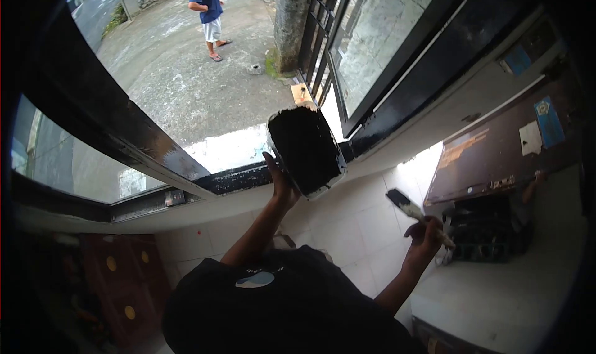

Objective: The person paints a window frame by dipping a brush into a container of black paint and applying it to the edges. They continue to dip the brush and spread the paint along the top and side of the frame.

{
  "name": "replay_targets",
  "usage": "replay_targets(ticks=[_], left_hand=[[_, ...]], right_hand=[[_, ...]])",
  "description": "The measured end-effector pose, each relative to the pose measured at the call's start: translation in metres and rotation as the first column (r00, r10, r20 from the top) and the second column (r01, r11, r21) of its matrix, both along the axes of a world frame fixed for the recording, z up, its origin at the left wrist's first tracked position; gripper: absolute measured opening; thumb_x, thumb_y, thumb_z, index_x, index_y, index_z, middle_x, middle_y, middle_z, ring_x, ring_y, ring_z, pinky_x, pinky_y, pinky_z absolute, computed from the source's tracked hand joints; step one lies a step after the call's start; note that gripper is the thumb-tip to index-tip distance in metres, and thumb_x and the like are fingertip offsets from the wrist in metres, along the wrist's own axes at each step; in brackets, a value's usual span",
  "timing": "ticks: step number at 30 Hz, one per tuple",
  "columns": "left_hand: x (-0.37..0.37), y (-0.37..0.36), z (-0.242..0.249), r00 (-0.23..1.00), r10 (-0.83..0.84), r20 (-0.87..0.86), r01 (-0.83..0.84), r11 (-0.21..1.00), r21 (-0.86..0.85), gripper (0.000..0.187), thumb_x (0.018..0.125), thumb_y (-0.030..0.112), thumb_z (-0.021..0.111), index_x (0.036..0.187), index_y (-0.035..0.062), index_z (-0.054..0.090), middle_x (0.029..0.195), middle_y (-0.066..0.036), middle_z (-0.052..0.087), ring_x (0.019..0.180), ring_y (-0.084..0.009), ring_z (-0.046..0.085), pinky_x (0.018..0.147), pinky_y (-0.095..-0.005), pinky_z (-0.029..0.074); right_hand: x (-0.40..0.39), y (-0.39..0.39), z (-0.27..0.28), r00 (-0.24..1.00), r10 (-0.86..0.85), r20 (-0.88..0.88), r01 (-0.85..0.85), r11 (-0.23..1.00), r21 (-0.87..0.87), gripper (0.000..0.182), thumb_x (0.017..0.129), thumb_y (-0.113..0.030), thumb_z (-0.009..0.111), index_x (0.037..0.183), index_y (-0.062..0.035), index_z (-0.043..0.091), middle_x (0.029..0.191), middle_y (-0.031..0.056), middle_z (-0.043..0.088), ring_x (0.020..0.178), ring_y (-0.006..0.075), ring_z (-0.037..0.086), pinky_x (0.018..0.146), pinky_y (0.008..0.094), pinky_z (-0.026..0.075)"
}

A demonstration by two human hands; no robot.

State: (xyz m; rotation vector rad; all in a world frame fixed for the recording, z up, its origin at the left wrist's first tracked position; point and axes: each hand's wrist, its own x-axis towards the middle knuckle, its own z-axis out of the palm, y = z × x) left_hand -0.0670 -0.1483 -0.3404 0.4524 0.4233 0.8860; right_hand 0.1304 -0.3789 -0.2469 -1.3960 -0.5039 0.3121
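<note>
- The tray (305, 149) is black inside with a pale rim.
- The brush (417, 215) has a black tip and a light handle.
- The window frame (155, 146) is glossy black.
- The floor tiles (347, 230) are white.
- The door (496, 152) is dark brown, with blue and white stickers.
- The cupboard (121, 273) is dark red with yellow round spots.
- The person outside (208, 13) wears a blue shirt and light shorts.

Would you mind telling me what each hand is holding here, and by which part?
The left hand holds a paint-blackened container by its lower edge. The right hand grips a paintbrush by its handle, bristles pointing up and left.
</note>
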Motion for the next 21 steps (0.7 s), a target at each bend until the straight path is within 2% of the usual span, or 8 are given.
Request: replay_targets(ticks=[3,6,12,14,16,18,21], left_hand=[[0.001,-0.003,0.009,0.999,0.024,-0.039,-0.023,0.999,0.030,0.115,0.073,0.091,0.014,0.150,0.0056,0.016,0.150,-0.017,0.030,0.137,-0.0328,0.033,0.113,-0.0459,0.027],[0.001,-0.005,0.003,0.995,0.070,-0.076,-0.068,0.997,0.022,0.114,0.074,0.090,0.014,0.150,0.0050,0.018,0.150,-0.019,0.030,0.136,-0.0331,0.033,0.113,-0.0450,0.027],[0.003,-0.006,0.003,0.985,0.090,-0.146,-0.071,0.989,0.133,0.116,0.073,0.091,0.016,0.150,0.0050,0.017,0.151,-0.018,0.029,0.137,-0.0323,0.033,0.114,-0.0451,0.026],[0.003,-0.009,0.012,0.993,0.010,-0.122,-0.004,0.999,0.051,0.114,0.073,0.090,0.015,0.150,0.0052,0.017,0.150,-0.017,0.031,0.137,-0.0315,0.032,0.114,-0.0455,0.026],[0.004,-0.009,0.009,0.993,0.026,-0.119,-0.019,0.998,0.061,0.115,0.073,0.090,0.013,0.150,0.0052,0.017,0.150,-0.018,0.031,0.138,-0.0322,0.032,0.114,-0.0470,0.026],[0.007,-0.009,0.004,0.997,0.007,-0.077,-0.011,0.998,-0.056,0.115,0.073,0.090,0.011,0.150,0.0053,0.016,0.150,-0.018,0.030,0.138,-0.0335,0.032,0.113,-0.0484,0.027],[0.014,-0.004,-0.018,1.000,-0.003,-0.012,0.002,0.998,-0.070,0.113,0.074,0.089,0.009,0.151,0.0060,0.014,0.151,-0.019,0.028,0.138,-0.0349,0.031,0.113,-0.0493,0.027]], right_hand=[[-0.006,0.010,0.014,1.000,-0.022,0.007,0.022,1.000,0.008,0.033,0.096,-0.031,0.054,0.103,0.0008,0.053,0.071,0.0087,0.056,0.057,0.0154,0.054,0.055,0.0286,0.046],[-0.009,0.016,0.026,0.999,0.032,0.037,-0.032,0.999,0.007,0.032,0.096,-0.031,0.054,0.103,0.0003,0.053,0.071,0.0089,0.057,0.058,0.0152,0.055,0.056,0.0282,0.046],[-0.002,0.020,0.021,0.988,0.139,0.074,-0.149,0.976,0.160,0.030,0.096,-0.029,0.055,0.101,0.0010,0.054,0.076,0.0083,0.055,0.056,0.0153,0.055,0.053,0.0288,0.046],[0.000,0.021,0.016,0.993,0.112,0.040,-0.117,0.980,0.160,0.030,0.095,-0.029,0.055,0.100,0.0014,0.054,0.078,0.0084,0.053,0.055,0.0152,0.054,0.051,0.0290,0.046],[0.005,0.020,0.012,0.992,0.122,0.021,-0.124,0.982,0.141,0.031,0.096,-0.029,0.055,0.099,0.0018,0.053,0.069,0.0067,0.052,0.055,0.0144,0.053,0.052,0.0291,0.045],[0.003,0.025,0.016,0.998,0.068,0.005,-0.068,0.992,0.111,0.031,0.095,-0.028,0.055,0.099,0.0025,0.054,0.064,0.0058,0.051,0.054,0.0139,0.052,0.053,0.0289,0.045],[0.007,0.025,0.017,0.997,0.064,0.030,-0.066,0.996,0.066,0.030,0.095,-0.026,0.056,0.100,0.0036,0.053,0.062,0.0059,0.050,0.054,0.0138,0.051,0.054,0.0282,0.044]])
